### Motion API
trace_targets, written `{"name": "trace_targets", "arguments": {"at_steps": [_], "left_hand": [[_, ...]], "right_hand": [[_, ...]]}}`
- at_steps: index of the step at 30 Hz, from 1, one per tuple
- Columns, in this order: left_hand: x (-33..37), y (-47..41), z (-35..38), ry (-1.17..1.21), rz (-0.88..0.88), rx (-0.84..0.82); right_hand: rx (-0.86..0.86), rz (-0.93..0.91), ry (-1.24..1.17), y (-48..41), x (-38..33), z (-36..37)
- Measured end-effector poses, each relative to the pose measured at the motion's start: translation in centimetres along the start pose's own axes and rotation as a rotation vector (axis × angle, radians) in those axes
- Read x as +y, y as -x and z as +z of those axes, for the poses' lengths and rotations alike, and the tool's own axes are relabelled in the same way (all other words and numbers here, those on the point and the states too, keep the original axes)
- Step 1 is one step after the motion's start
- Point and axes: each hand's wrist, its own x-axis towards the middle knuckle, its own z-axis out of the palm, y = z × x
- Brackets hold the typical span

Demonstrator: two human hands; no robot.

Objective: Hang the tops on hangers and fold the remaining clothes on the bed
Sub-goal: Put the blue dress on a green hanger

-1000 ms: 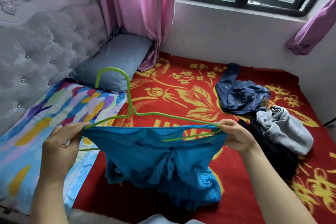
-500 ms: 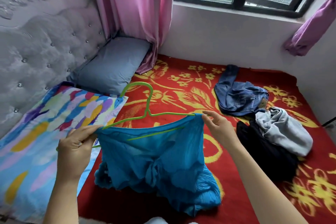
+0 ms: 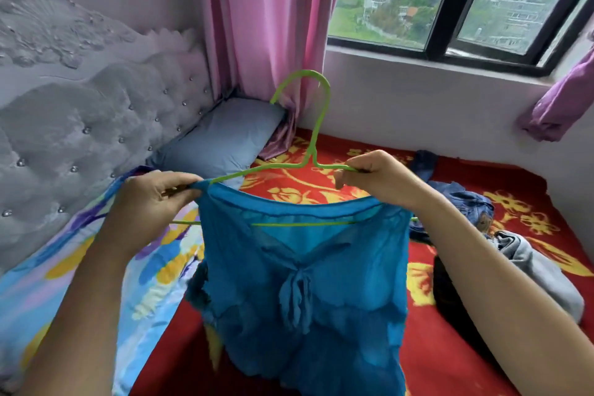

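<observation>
A blue crinkled top (image 3: 302, 283) hangs in front of me over the bed, with a green hanger (image 3: 316, 112) inside its neckline and the hook pointing up. My left hand (image 3: 154, 202) pinches the top's left shoulder together with the hanger's left arm. My right hand (image 3: 376, 177) grips the hanger's right arm near the neck, above the top's right shoulder. The hanger's lower bar shows through the thin fabric. On the bed to the right lie blue jeans (image 3: 463, 202), a grey garment (image 3: 540, 273) and a black garment (image 3: 450, 286).
The bed has a red blanket with yellow flowers (image 3: 530, 228). A multicoloured pillow (image 3: 80, 267) and a grey-blue pillow (image 3: 221, 135) lie by the grey tufted headboard (image 3: 74, 112). Pink curtains (image 3: 266, 26) hang beside the window (image 3: 450, 0).
Both hands lifted the top and hanger off the bed. The hanger turned upright, hook up. My right hand moved from the top's edge to the hanger's right arm, and the top now hangs spread out.
</observation>
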Motion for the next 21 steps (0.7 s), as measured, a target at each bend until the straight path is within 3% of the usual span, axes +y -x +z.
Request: {"name": "trace_targets", "arguments": {"at_steps": [6, 12, 21], "left_hand": [[2.4, 1.4, -6.0, 0.002, -0.024, 0.022], [4.6, 9.5, -11.2, -0.139, -0.103, 0.172], [10.9, 32.7, -18.0, -0.519, -0.533, 0.708]], "right_hand": [[-0.004, -0.199, -0.115, -2.4, -4.8, -0.9], [-0.178, -0.378, -0.170, -3.8, -8.7, 4.6], [-0.637, -0.728, -0.238, 3.8, -20.3, 18.9]]}}
